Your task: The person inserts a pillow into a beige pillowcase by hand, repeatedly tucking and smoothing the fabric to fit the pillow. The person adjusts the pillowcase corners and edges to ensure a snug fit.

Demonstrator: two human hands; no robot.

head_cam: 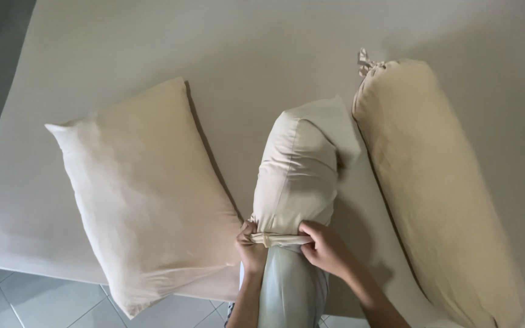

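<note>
The bolster [296, 182] lies in the middle of the bed [123, 48], its long axis running near to far, and the left hand [251, 246] and right hand [326, 246] pinch the bunched cream cover's edge [281, 239] at its near part, fingers curled shut, both equally near.

Both forearms enter from the six o'clock edge and rise toward twelve, converging near the lower middle of the view. The left hand [251, 248] is curled closed, knuckles facing up, thumb tucked toward three o'clock. The right hand [326, 248] sits at its three o'clock, fingers bent and pinched inward toward nine, wrist angled back toward five o'clock. Both forearms are bare.
</note>
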